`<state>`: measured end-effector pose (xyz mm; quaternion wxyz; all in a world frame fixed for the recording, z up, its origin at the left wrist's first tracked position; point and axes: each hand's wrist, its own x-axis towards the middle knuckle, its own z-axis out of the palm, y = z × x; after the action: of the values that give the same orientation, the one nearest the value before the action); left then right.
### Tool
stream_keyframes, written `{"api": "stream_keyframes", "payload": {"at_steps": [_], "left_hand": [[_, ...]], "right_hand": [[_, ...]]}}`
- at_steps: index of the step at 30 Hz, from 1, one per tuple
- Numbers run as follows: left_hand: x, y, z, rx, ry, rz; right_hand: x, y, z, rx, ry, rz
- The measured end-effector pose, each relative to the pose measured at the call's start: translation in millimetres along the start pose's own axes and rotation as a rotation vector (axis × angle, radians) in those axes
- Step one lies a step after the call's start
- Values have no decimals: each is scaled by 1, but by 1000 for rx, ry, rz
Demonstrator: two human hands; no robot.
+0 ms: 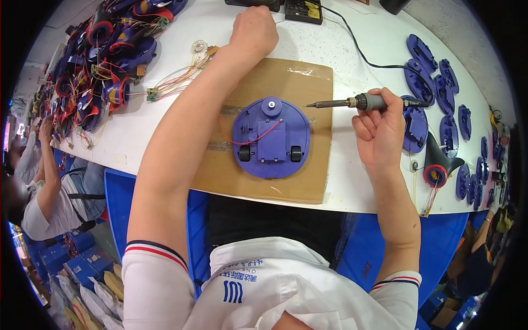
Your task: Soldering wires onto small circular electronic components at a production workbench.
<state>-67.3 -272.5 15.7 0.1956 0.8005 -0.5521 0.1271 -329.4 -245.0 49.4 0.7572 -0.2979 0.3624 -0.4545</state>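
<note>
A soldering iron (367,102) is gripped in my right hand (379,124), its thin tip pointing left above the right part of a cardboard sheet (231,181). On the cardboard lies a round purple plastic base (272,168) with two small black wheels, a raised square cover and a round knob with a screw. A red wire (257,139) curves across it. My left hand (254,32) is stretched to the far side of the table, its fingers curled beside a black object (253,3) at the top edge. What those fingers hold, if anything, is hidden.
A heap of purple, black and red wired parts (104,71) fills the left. Several purple bases (421,80) lie along the right, near a black-and-red horn-shaped part (437,165). A black tray (303,11) stands at the back, close to the iron's cord (357,47). Another person (60,192) sits at left.
</note>
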Motion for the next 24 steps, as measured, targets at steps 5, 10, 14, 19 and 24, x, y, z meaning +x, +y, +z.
{"api": "stream_keyframes", "payload": {"at_steps": [5,10,14,19,24], "left_hand": [[-90,20,-102,-968,-17,-285],[-189,34,-134,-954,122,-339],[-228,34,-122,-776,215,-272],[-238,36,-105,-554,422,-57],[-239,35,-96,-527,478,-22]], "right_hand": [[-4,6,-8,25,-126,13],[-20,13,3,-187,-211,-43],[-30,19,8,-240,-247,-18],[-36,24,9,-259,-270,-13],[-37,25,9,-272,-272,-16]]}}
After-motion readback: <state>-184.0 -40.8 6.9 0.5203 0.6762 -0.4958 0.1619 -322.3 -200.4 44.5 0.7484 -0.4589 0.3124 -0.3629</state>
